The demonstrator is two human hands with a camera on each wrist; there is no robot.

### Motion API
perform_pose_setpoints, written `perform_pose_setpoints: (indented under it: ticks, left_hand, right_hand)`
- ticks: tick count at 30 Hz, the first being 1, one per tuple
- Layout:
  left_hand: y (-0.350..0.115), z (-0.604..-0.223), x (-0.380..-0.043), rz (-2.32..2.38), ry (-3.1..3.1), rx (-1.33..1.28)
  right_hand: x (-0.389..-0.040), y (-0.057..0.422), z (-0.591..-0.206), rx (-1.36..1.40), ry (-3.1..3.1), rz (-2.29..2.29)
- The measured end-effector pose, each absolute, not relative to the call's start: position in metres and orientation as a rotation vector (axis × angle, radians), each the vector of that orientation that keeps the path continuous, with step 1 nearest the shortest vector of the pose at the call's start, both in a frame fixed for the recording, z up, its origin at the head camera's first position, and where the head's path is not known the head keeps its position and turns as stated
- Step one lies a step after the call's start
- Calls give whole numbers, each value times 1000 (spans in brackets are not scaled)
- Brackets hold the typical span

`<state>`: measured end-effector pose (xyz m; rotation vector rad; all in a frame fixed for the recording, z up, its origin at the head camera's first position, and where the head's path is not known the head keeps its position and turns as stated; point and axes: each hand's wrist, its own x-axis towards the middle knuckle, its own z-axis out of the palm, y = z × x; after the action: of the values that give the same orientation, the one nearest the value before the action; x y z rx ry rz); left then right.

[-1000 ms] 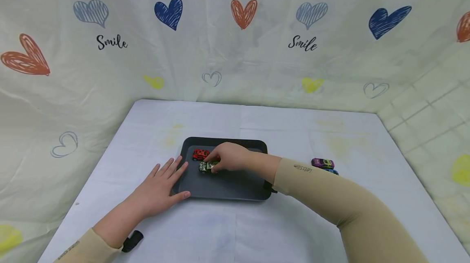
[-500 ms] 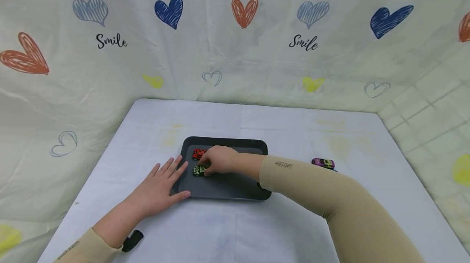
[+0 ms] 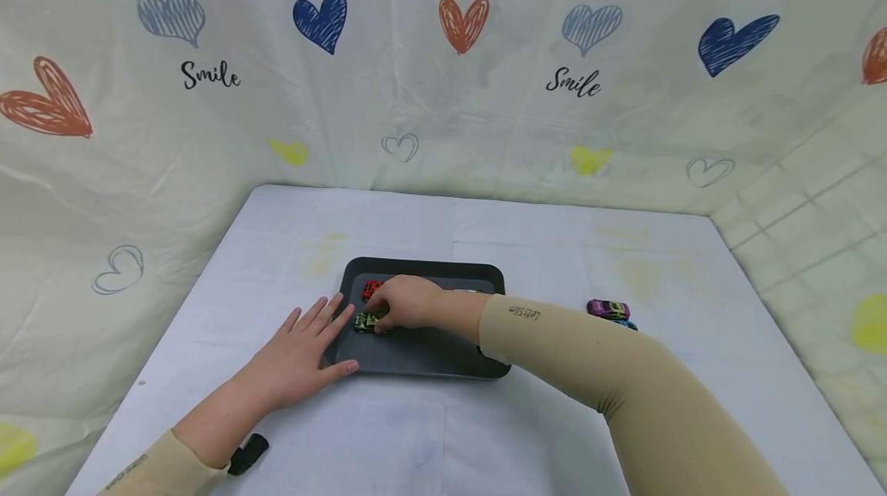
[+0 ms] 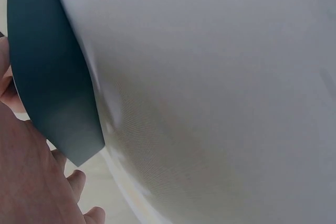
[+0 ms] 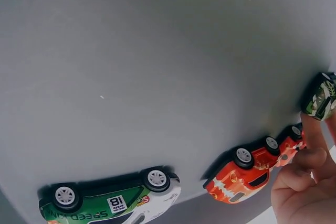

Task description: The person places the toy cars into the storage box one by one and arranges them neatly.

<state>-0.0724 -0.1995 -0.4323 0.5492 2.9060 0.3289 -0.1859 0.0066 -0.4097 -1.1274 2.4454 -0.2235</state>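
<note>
My right hand (image 3: pixel 406 302) pinches a green camouflage toy car (image 3: pixel 363 322) over the left part of a dark grey tray (image 3: pixel 423 363). The right wrist view shows that camouflage car (image 5: pixel 321 98) at the fingertips. Just behind it in the tray is a red toy car (image 3: pixel 372 289), partly covered by the hand. My left hand (image 3: pixel 294 363) rests at the tray's left edge, fingers straight and spread. From the left wrist, the tray's outer wall (image 4: pixel 55 72) appears beside the fingers. Along the far side, the right wrist view shows an orange-red car (image 5: pixel 239 179) and a green-and-white car (image 5: pixel 113 203).
To the tray's right, a purple toy car (image 3: pixel 608 309) and a blue toy car (image 3: pixel 627 324) stand on the white-covered table (image 3: pixel 443 427). A black device (image 3: pixel 248 454) sits at the left wrist. A curtain printed with hearts hangs behind the table.
My right hand has moved left and slightly nearer with the camouflage car, away from the spot in front of the red cars. The left hand has stayed in place.
</note>
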Motion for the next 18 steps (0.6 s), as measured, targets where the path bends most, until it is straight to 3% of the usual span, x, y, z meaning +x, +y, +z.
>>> perform_pose_setpoints:
  ticks: [18]
  left_hand:
    - [-199, -432, -72, 359, 2898, 539]
  right_hand:
    - [-186, 16, -400, -1110, 2473, -301]
